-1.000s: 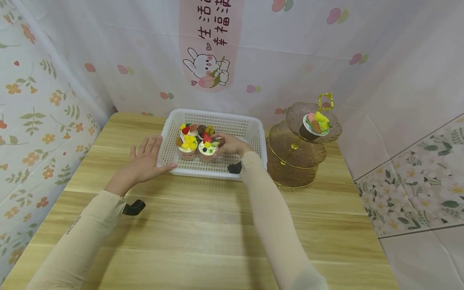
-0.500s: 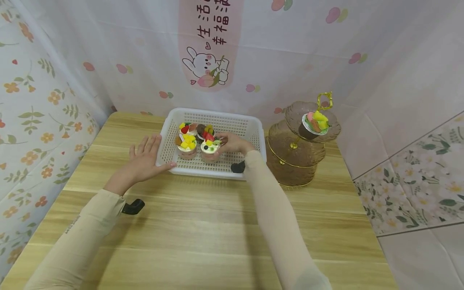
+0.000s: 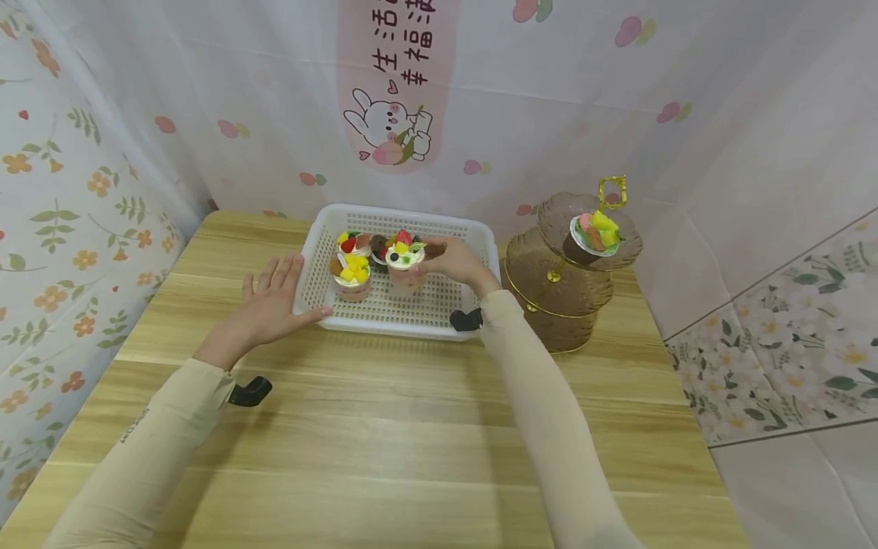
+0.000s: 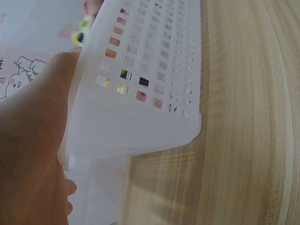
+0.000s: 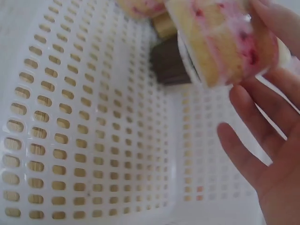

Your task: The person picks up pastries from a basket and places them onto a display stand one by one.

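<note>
My right hand (image 3: 456,263) grips a dessert cup (image 3: 406,268) topped with cream, strawberry and small fruit pieces, raised above the floor of a white plastic basket (image 3: 398,328). In the right wrist view the cup (image 5: 225,42) shows pink-streaked sides, held between thumb and fingers. My left hand (image 3: 267,305) rests on the basket's left end, fingers straight and spread, thumb along the front rim. Inside the basket, at its left, stand a cup with yellow fruit cubes (image 3: 353,276), one with a red strawberry (image 3: 351,244), and a dark brown cup (image 3: 379,252), partly hidden.
A tiered amber cake stand (image 3: 559,286) with a gold handle stands right of the basket. On its top tier a brown cupcake (image 3: 593,236) with fruit leans to one side. A printed curtain (image 3: 261,114) hangs behind the wooden table (image 3: 363,442).
My right hand has lifted the cream-topped cup from beside the yellow-fruit cup and moved it up and to the right. The left hand stays at the basket's left end.
</note>
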Demonstrator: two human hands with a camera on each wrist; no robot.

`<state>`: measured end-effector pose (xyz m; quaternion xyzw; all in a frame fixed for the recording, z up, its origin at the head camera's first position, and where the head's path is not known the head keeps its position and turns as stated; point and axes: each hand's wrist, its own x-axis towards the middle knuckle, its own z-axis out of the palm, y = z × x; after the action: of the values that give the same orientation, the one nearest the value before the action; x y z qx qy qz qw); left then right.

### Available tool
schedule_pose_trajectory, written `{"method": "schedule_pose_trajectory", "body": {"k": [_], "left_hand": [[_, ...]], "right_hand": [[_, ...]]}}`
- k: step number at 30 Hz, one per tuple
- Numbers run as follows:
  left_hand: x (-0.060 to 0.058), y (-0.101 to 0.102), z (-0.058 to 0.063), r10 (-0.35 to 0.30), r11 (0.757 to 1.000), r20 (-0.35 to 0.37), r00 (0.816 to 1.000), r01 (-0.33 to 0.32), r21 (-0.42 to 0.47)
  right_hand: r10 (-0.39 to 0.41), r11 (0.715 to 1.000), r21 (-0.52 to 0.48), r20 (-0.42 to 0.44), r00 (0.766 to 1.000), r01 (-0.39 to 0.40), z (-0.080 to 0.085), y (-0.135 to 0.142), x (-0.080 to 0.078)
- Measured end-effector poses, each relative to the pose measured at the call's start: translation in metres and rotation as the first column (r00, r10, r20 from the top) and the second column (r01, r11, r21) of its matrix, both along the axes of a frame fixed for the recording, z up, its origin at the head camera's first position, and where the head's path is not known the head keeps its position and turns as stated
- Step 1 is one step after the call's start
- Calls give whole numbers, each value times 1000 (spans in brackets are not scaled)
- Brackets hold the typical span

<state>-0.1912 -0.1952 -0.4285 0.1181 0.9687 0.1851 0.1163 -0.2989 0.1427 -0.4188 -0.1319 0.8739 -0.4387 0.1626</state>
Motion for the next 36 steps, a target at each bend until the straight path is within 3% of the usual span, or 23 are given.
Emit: {"method": "schedule_pose_trajectory", "body": {"k": [6, 14, 23, 29, 36], "left_hand": [[1, 1, 0, -1, 1000, 0, 1000, 1, -6], [1, 2, 1, -2, 1000, 3, 1000, 2, -8], [2, 2, 1, 1, 1000, -16, 1000, -1, 10], [2, 2, 1, -4, 1000, -24, 1000, 4, 27], [2, 1, -1, 2, 1000, -35, 999, -2, 24]], "right_hand": [[-35, 999, -32, -157, 987, 30, 21, 4, 18], [-150, 981, -154, -240, 959, 115, 40, 13, 60], [-334, 935, -260, -417, 846, 241, 49, 44, 110], [-453, 889, -319, -496, 741, 330, 44, 75, 138], [-561, 828, -296, -465, 685, 476, 41, 101, 157]]}}
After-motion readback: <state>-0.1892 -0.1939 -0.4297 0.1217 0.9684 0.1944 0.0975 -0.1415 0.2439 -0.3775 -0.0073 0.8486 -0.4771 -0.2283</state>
